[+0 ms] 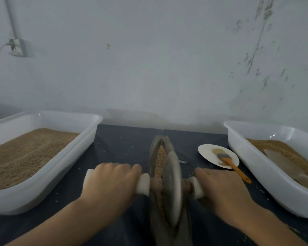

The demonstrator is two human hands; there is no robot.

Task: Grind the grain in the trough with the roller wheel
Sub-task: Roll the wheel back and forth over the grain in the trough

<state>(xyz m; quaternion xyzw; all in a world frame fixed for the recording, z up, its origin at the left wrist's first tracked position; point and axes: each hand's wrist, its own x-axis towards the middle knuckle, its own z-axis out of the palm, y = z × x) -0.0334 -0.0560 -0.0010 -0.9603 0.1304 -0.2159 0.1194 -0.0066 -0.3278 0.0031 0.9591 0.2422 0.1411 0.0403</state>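
Observation:
A narrow boat-shaped metal trough lies lengthwise on the dark table, running away from me. Tan grain fills its groove. A grey roller wheel stands on edge in the trough, near its middle, blurred by motion. A white-wrapped axle handle sticks out on each side. My left hand grips the left handle. My right hand grips the right handle. The near end of the trough is hidden behind the wheel and blur.
A white plastic tub of tan grain stands at the left. Another white tub at the right holds grain and a flat scoop. A white plate with an orange-handled brush lies between trough and right tub. A wall rises close behind.

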